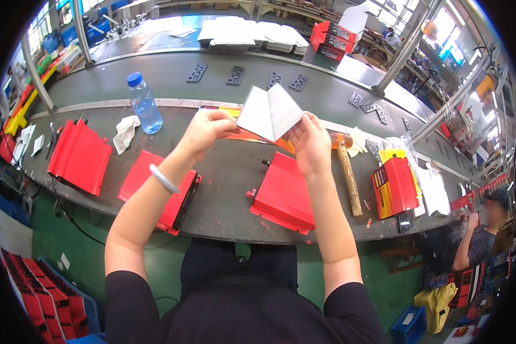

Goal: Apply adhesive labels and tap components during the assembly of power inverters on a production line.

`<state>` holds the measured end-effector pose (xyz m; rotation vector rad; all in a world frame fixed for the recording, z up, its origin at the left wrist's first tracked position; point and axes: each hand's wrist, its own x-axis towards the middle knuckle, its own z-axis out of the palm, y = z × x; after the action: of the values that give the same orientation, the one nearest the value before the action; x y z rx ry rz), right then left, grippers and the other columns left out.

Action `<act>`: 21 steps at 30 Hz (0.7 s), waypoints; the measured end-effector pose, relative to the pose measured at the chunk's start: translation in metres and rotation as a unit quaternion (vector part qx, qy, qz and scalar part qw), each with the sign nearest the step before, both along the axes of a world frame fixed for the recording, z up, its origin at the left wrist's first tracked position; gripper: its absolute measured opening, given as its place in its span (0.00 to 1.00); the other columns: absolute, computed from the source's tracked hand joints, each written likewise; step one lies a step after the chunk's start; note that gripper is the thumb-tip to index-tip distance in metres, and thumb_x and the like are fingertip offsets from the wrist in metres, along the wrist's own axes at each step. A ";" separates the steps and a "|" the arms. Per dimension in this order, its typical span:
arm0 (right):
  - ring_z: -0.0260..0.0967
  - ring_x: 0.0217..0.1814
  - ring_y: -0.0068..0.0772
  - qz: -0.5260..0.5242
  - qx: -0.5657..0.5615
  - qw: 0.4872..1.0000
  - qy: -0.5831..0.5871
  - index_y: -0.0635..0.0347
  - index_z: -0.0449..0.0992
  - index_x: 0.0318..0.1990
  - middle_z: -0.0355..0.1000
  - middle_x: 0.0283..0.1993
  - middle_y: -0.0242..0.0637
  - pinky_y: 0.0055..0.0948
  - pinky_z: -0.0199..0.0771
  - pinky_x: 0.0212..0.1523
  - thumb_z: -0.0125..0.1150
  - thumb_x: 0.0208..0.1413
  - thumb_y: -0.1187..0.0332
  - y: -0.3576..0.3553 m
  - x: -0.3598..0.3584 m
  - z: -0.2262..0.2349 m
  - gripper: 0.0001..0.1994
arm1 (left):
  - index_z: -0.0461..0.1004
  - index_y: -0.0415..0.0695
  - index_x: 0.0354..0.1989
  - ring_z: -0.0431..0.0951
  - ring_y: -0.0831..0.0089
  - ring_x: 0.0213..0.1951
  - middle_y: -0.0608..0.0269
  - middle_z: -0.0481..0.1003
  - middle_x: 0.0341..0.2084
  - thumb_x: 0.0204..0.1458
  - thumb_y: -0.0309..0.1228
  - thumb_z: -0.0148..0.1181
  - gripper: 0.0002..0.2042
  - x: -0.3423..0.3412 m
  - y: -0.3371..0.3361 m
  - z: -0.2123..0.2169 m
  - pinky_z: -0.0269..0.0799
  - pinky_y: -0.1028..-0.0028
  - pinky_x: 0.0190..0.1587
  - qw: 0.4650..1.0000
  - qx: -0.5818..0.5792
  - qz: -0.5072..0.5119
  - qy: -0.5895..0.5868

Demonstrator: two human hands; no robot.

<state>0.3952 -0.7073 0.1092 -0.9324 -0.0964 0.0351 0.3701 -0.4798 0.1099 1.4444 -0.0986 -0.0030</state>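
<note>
Above the workbench I hold a white folded sheet, spread in two leaves that rise in a V. My left hand pinches its left edge between thumb and fingers. The lower right edge rests in my right hand, whose fingers are partly hidden behind the sheet. Below my right wrist lies a red finned metal case. Another red case sits under my left forearm, partly covered by it. A mallet with an orange head and worn wooden handle lies right of my right hand.
A blue-capped water bottle stands beside a crumpled tissue and a red case. At right is a red case with a yellow label. Beyond runs a belt with dark cut plates. A co-worker sits at far right.
</note>
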 end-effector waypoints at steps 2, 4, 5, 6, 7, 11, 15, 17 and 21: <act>0.69 0.51 0.34 -0.002 0.059 0.998 0.036 0.64 0.67 0.49 0.71 0.50 0.40 0.34 0.68 0.55 0.44 0.64 0.69 -0.017 0.023 -0.006 0.11 | 0.76 0.33 0.32 0.78 0.74 0.33 0.59 0.78 0.28 0.46 0.27 0.59 0.09 0.023 0.021 -0.016 0.73 0.77 0.40 0.999 0.035 0.029 0.018; 0.69 0.53 0.35 -0.059 0.088 0.990 0.096 0.65 0.67 0.49 0.71 0.51 0.40 0.33 0.70 0.56 0.43 0.64 0.68 -0.044 0.054 -0.021 0.12 | 0.76 0.34 0.34 0.78 0.74 0.32 0.59 0.78 0.29 0.46 0.28 0.59 0.10 0.040 0.037 -0.020 0.72 0.78 0.37 0.994 0.077 0.062 0.052; 0.69 0.53 0.35 -0.082 0.097 0.984 0.125 0.66 0.67 0.50 0.71 0.52 0.39 0.32 0.71 0.56 0.42 0.65 0.68 -0.057 0.066 -0.027 0.13 | 0.77 0.35 0.34 0.78 0.75 0.32 0.59 0.78 0.29 0.46 0.29 0.59 0.10 0.046 0.045 -0.021 0.72 0.78 0.36 0.990 0.090 0.083 0.067; 0.69 0.53 0.36 -0.109 0.102 0.979 0.138 0.67 0.67 0.50 0.71 0.51 0.40 0.31 0.73 0.54 0.42 0.65 0.68 -0.066 0.074 -0.030 0.13 | 0.77 0.35 0.33 0.78 0.75 0.31 0.59 0.78 0.29 0.46 0.30 0.59 0.10 0.049 0.055 -0.022 0.71 0.79 0.34 0.983 0.124 0.107 0.083; 0.69 0.53 0.36 -0.130 0.116 0.976 0.132 0.67 0.67 0.50 0.71 0.51 0.40 0.32 0.73 0.54 0.41 0.65 0.68 -0.076 0.081 -0.033 0.14 | 0.77 0.35 0.33 0.78 0.75 0.30 0.60 0.78 0.29 0.46 0.30 0.59 0.10 0.054 0.068 -0.029 0.71 0.79 0.32 0.978 0.146 0.124 0.084; 0.67 0.57 0.38 -0.180 0.145 0.967 0.105 0.68 0.65 0.53 0.69 0.55 0.41 0.34 0.69 0.58 0.39 0.65 0.66 -0.096 0.085 -0.027 0.16 | 0.78 0.34 0.31 0.78 0.74 0.26 0.57 0.79 0.25 0.44 0.31 0.59 0.11 0.060 0.109 -0.037 0.71 0.76 0.29 0.934 0.311 0.148 0.092; 0.66 0.57 0.36 -0.195 0.127 0.972 0.015 0.61 0.64 0.50 0.68 0.53 0.40 0.35 0.70 0.54 0.40 0.66 0.67 -0.080 0.051 0.000 0.11 | 0.75 0.36 0.44 0.73 0.52 0.46 0.47 0.71 0.44 0.46 0.35 0.60 0.18 0.025 0.088 -0.010 0.70 0.62 0.49 0.729 0.612 0.254 -0.169; 0.69 0.52 0.35 -0.227 0.071 0.970 -0.047 0.59 0.64 0.48 0.68 0.50 0.40 0.34 0.73 0.48 0.42 0.66 0.68 -0.058 0.027 0.014 0.08 | 0.75 0.38 0.44 0.75 0.58 0.42 0.51 0.72 0.43 0.46 0.30 0.61 0.16 0.012 0.056 -0.002 0.72 0.66 0.46 0.793 0.505 0.210 -0.268; 0.71 0.44 0.31 -0.253 -0.101 0.938 -0.216 0.59 0.65 0.44 0.71 0.47 0.37 0.28 0.73 0.39 0.44 0.65 0.70 -0.002 -0.011 0.003 0.05 | 0.68 0.40 0.56 0.73 0.77 0.46 0.63 0.74 0.45 0.58 0.40 0.56 0.22 -0.018 -0.026 0.018 0.69 0.77 0.47 0.995 0.005 -0.079 -0.059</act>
<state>0.3838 -0.7093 0.1125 -1.1356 -0.2604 -0.6516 0.3521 -0.5054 0.1277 1.4433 -0.3101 -0.0488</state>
